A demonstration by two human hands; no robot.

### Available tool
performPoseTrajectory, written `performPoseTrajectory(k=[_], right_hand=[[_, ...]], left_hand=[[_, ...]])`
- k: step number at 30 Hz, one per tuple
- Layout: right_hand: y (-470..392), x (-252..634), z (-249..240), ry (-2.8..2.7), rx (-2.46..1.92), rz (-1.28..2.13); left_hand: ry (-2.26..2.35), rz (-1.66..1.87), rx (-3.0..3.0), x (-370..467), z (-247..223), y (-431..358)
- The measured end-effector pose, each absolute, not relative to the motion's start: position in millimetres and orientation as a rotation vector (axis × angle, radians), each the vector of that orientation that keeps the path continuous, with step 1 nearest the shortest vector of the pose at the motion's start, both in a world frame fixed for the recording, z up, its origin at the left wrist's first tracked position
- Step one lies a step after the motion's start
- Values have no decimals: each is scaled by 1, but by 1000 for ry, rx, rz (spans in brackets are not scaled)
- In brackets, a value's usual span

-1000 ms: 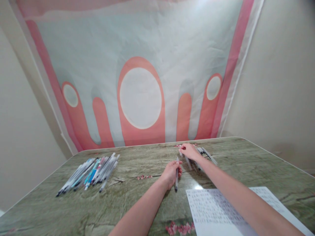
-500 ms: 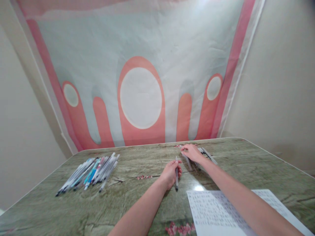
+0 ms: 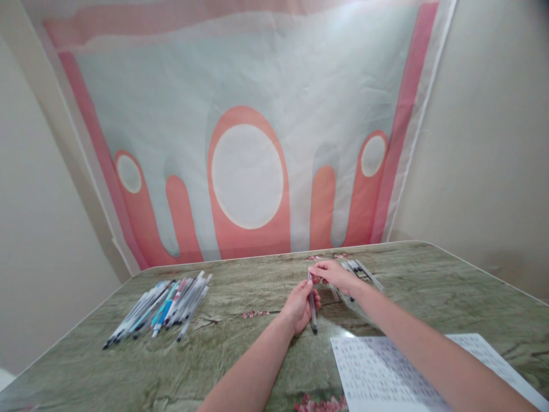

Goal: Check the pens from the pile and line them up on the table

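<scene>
Wood-grain tabletop (image 3: 141,377), printed with pink blossom sprigs, stretches before you to a pale grey and coral backdrop (image 3: 309,91). Your left hand (image 3: 299,306) grasps a translucent-barrelled pen (image 3: 313,312) near the middle of the table, its fingers curled around the upper barrel. You have its dark end pointing towards you and its other end facing away, presumably to steady the barrel while leaving that far end within reach of your right hand (image 3: 332,273). There, your right thumb and fingers come together at the pen's far end; whether they grip it or some small part is too fine to tell.

Off to your left, a row of pens (image 3: 167,309), mostly translucent with a few blue ones, lies side by side and slanted, perhaps grouped apart to leave you working room. More pens (image 3: 368,273) lie beyond your right wrist, close enough, it seems, for an easy reach.

Your left forearm rises from the near edge, angled inward, with the wrist low. Your right forearm slants across a written sheet (image 3: 369,372), partly covering it, and your right palm faces down.
</scene>
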State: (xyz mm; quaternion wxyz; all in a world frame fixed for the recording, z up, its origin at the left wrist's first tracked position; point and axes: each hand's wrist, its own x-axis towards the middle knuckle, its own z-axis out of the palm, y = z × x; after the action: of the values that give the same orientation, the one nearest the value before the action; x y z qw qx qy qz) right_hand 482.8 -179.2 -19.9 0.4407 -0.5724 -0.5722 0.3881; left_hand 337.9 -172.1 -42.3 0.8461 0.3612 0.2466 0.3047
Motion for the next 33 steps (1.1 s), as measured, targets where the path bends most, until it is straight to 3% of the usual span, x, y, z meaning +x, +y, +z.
performPoseTrajectory(k=[9,20,27,33], right_hand=[[-176,483,-22,-1392,-1401,916],[-164,500,-26,-1370,-1543,562],[-170,528,-25,-1774,-1713,135],[-173,523,-23,-1998,-1761,65]], left_hand=[[550,623,788,339,-42,-172],[574,582,904,342,-42,-176],[593,646,746,340,-41,-170],[596,629,722,339,-41,-169]])
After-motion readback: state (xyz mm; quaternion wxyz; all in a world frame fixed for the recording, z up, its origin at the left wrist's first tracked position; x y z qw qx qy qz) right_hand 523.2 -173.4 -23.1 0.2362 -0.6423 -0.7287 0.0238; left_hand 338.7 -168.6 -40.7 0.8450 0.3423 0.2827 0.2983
